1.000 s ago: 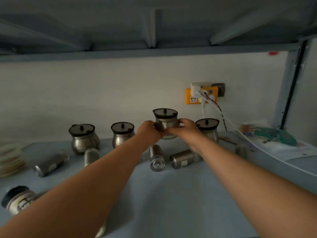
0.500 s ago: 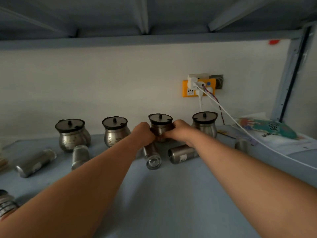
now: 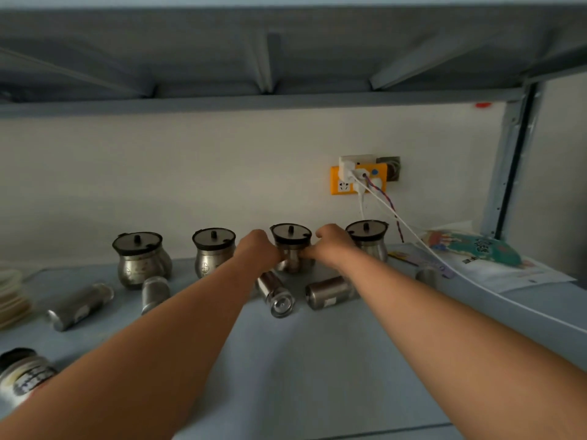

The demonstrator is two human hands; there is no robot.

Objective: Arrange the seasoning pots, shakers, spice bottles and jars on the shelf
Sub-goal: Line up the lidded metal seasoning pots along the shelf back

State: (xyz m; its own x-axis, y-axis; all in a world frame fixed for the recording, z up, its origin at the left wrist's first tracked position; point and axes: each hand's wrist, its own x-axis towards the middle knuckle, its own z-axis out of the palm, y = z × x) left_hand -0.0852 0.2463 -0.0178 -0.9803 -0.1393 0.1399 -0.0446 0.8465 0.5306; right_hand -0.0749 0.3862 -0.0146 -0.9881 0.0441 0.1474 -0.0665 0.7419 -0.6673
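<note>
Your seasoning pot (image 3: 291,246) stands upright, lid knob pointing straight up, at the back of the shelf (image 3: 317,360) against the wall, third in a row of four. Your left hand (image 3: 259,249) and right hand (image 3: 330,246) clamp it from either side, fingers curled round its belly. The second pot (image 3: 213,250) is just beside your left hand, the first pot (image 3: 139,258) further left, and the fourth pot (image 3: 368,238) just behind your right hand. Directly in front, the end-on shaker (image 3: 275,293) and the crosswise shaker (image 3: 330,292) lie on their sides under your wrists. A labelled jar (image 3: 22,376) sits near left.
</note>
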